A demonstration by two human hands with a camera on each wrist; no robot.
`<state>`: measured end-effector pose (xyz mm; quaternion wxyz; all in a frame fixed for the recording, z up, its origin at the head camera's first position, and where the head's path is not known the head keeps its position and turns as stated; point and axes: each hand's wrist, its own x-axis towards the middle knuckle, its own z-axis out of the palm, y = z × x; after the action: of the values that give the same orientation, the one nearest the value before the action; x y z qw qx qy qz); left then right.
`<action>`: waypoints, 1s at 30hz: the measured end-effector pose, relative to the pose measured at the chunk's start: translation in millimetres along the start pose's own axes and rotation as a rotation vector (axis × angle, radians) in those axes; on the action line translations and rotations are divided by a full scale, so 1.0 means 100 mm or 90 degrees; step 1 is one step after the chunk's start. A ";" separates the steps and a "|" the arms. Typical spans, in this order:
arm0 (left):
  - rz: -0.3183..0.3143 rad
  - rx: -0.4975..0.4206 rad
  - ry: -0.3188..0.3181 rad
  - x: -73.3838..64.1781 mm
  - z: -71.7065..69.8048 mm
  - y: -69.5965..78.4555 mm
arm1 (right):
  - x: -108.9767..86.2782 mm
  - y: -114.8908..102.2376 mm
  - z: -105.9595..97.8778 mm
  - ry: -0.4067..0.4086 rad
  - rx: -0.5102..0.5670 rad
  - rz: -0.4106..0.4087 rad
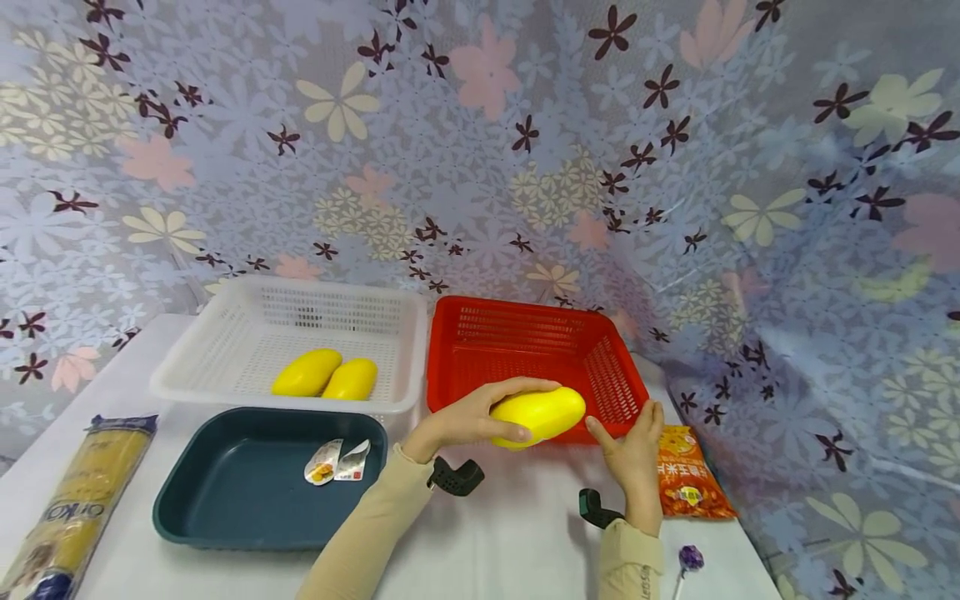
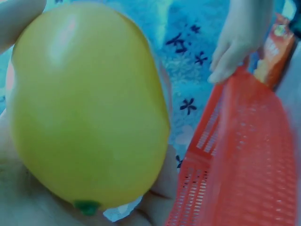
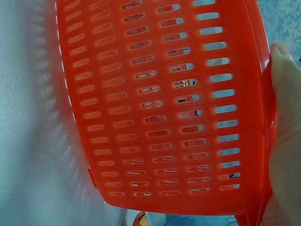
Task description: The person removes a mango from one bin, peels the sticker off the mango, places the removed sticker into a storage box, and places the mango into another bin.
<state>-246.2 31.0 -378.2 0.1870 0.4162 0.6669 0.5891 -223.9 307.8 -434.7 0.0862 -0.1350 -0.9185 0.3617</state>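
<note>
My left hand [image 1: 468, 414] holds a yellow mango [image 1: 543, 412] above the front rim of the red basket [image 1: 517, 310]. In the left wrist view the mango [image 2: 89, 103] lies in the palm with its green stem tip toward the camera. At the basket's front right corner, my right hand [image 1: 633, 458] grips the rim. The right wrist view shows the slotted red wall [image 3: 155, 113], with part of the right hand [image 3: 287, 136] along its rim. Two more mangoes [image 1: 307, 372] lie together in the white basket [image 1: 198, 379] to the left.
A dark teal tray [image 1: 247, 500] with two small packaging pieces [image 1: 337, 461] stands in front of the white basket. A long yellow pasta pack [image 1: 82, 508] lies far left. An orange snack bag [image 1: 690, 475] and a purple lollipop [image 1: 691, 557] lie right of the right hand.
</note>
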 end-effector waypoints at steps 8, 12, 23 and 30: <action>-0.017 0.116 0.080 -0.36 0.21 -0.02 | 0.00 0.00 0.02 0.001 0.003 -0.003; -0.028 0.166 0.091 -0.49 0.25 -0.01 | 0.01 0.00 0.02 0.007 0.003 -0.002; -0.088 0.178 0.082 -0.92 0.41 -0.14 | -0.01 -0.02 0.04 0.006 -0.001 -0.004; -0.119 0.231 0.138 -1.09 0.46 -0.30 | -0.01 0.00 0.03 0.012 0.005 -0.007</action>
<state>-158.7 -23.2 -443.1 0.0901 0.3135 0.8139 0.4808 -224.1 305.7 -436.7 0.0971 -0.1332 -0.9170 0.3632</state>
